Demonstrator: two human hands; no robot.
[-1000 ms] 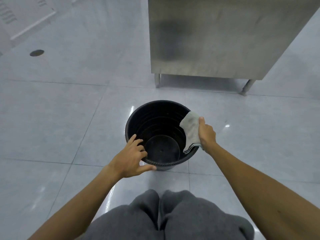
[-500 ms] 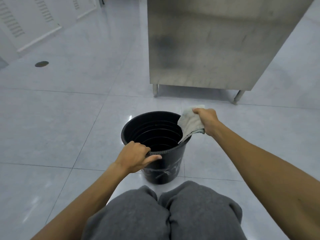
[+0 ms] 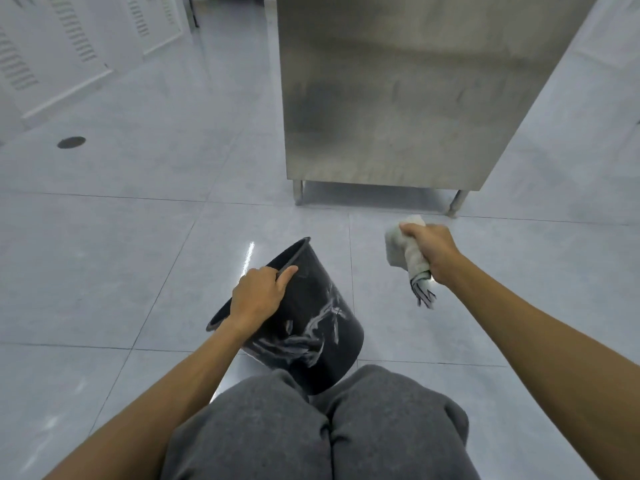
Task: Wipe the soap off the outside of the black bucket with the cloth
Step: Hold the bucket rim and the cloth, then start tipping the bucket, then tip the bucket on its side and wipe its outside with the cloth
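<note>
Black plastic bucket point(image 3: 304, 327), tipped on the floor point(image 3: 104, 271) with soap streaks showing, ready for wiping.

The bucket leans with its mouth to the left and away, base near the person's knees point(image 3: 311, 427), and white soap point(image 3: 311, 327) smears its upturned side. It looks light and stiff, easily tilted one-handed, though the soapy wall is likely slippery; the dry rim seems the safest hold. The left hand point(image 3: 258, 296) grips that rim, fingers curled over the edge and thumb along it, arm reaching forward from low left. The right hand point(image 3: 431, 251) is clenched round a bunched, soft cloth point(image 3: 403, 245), raised to the right of the bucket and clear of it, wrist bent so the loose tail hangs down. A steel cabinet point(image 3: 398, 98) stands behind, well apart.
</note>
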